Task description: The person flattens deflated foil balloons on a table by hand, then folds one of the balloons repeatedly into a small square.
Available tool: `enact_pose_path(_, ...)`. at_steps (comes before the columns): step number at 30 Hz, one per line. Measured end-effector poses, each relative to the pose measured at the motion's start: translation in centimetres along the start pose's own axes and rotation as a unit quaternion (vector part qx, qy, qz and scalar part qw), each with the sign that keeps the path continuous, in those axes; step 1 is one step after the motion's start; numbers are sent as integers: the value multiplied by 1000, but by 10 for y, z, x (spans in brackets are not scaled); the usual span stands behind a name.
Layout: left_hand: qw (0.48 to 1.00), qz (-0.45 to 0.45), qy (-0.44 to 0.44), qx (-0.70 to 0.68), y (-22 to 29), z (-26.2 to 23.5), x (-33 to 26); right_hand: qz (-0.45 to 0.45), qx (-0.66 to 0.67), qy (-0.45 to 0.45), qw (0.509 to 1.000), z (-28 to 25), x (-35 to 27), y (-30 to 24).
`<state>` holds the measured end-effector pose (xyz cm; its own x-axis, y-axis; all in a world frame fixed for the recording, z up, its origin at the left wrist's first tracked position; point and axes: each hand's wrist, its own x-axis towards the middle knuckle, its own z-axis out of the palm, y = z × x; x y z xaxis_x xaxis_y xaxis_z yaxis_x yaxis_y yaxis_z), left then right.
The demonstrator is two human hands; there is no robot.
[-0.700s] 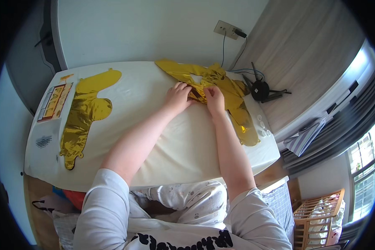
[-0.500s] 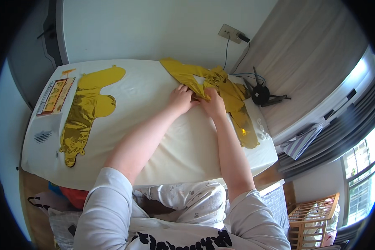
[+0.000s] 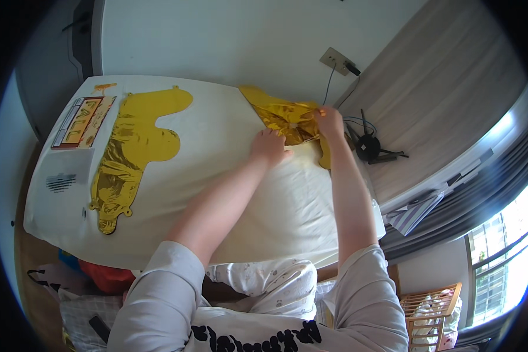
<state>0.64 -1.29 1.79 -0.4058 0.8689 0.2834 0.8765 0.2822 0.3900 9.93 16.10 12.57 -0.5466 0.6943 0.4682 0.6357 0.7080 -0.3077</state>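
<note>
A crinkled gold foil balloon (image 3: 290, 120), deflated, lies bunched near the far right of the white-covered table. My right hand (image 3: 328, 122) is closed on its right side, pinching the foil, and a strip of it hangs past the wrist. At the foil's near left edge rests my left hand (image 3: 268, 146), its thumb held apart and its fingers on the sheet; the fingertips are partly hidden. Further left, a second flat gold foil balloon (image 3: 141, 132), shaped like a letter F, is spread out with nobody touching it.
Beside the F-shaped balloon lies a printed package (image 3: 73, 146) with a colourful label. A black router (image 3: 368, 146) with antennas stands at the table's right, its cables running to a wall socket (image 3: 336, 60). The white table cover (image 3: 217, 199) is wrinkled in front.
My right hand has moved right and away from my left, pulling the bunched foil wider. The foil's lower right part has drawn up from the table's right edge. The view has shifted slightly.
</note>
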Motion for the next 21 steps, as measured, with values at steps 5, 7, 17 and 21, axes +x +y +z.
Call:
enact_pose_path(5,999,17,16,33,0,3,-3,76,41,-27,996,-26,53,-8)
enact_pose_path(7,999,9,14,35,1,2,-5,55,41,-9,998,-33,69,-14)
enact_pose_path(17,1000,16,12,23,7,-5,-6,-43,5,229,972,-117,120,-37)
enact_pose_path(21,997,16,47,62,2,6,-3,11,85,327,941,-155,129,-48)
